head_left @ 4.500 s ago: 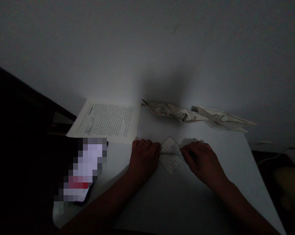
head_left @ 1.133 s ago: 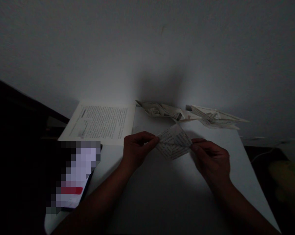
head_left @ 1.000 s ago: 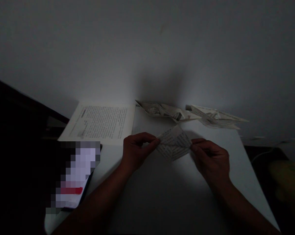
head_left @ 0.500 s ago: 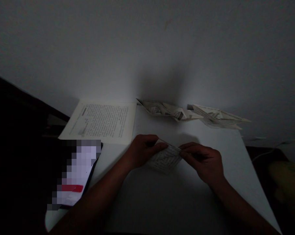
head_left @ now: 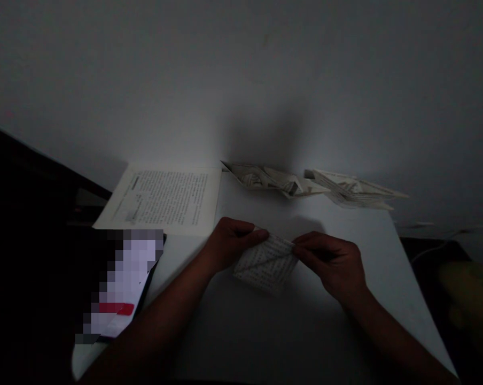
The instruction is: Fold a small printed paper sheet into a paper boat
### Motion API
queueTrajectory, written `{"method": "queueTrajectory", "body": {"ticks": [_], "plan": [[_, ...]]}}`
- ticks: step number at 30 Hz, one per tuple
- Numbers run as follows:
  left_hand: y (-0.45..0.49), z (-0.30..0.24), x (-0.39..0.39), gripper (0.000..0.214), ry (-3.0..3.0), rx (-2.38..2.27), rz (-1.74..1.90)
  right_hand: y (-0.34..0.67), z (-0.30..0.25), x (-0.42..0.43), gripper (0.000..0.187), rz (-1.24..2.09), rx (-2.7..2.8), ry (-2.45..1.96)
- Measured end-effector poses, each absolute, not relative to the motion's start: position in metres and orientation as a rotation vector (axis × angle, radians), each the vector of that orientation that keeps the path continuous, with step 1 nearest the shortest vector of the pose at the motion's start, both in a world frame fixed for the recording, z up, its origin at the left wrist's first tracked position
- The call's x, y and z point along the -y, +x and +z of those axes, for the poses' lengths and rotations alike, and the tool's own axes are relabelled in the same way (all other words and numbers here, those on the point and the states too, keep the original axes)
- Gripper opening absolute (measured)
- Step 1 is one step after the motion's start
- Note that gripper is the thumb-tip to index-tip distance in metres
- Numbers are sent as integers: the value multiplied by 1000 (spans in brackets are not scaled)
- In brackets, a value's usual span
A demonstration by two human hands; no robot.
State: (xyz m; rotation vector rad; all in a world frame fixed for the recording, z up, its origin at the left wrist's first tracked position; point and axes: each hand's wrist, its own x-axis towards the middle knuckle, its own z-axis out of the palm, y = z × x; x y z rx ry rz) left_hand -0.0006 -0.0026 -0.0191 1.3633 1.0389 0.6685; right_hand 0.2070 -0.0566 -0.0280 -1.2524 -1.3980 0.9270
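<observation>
Pinching a folded printed paper (head_left: 261, 266) with the left hand (head_left: 231, 245) at its upper left and the right hand (head_left: 337, 260) at its right corner, over a white tabletop (head_left: 378, 240), near folded paper shapes (head_left: 357, 188).

greyish paper (head_left: 267, 263), dark rows of print, between left hand (head_left: 231, 243) and right hand (head_left: 337, 262); white tabletop (head_left: 381, 256) beneath (phone (head_left: 127, 267) leftward: lilac, red-barred).

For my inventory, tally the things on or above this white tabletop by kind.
White rectangular printed page or book: 1
Dark-edged rectangular lit phone: 1
Off-white folded printed paper, held: 1
Off-white pointed folded-paper boat shapes: at least 2, overlapping in view
Total: at least 5
</observation>
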Motion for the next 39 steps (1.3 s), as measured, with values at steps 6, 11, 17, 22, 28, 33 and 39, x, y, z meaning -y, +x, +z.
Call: {"method": "queueTrajectory", "body": {"ticks": [6, 11, 17, 22, 28, 33, 39], "plan": [[4, -16, 9, 42, 1318, -1099, 757, 206, -30, 57, 18, 1026, 1214, -1287], [5, -13, 12, 37, 1375, -1123, 867, 206, -34, 58, 22, 1169, 1150, -1271], [5, -14, 13, 32, 1391, -1072, 876, 205, -31, 58, 7, 1164, 1202, -1301], [6, -16, 13, 36, 1421, -1079, 889, 207, -33, 57, 5, 1133, 1171, -1299], [13, -17, 18, 39, 1367, -1134, 944, 207, -39, 56, 13, 1266, 1071, -1265], [21, -19, 25, 35, 1364, -1102, 1006, 198, -34, 58, 15, 1549, 1056, -1218], [26, -21, 26, 37, 1374, -1108, 1020, 194, -26, 59, 10, 1593, 1069, -1288]]}}
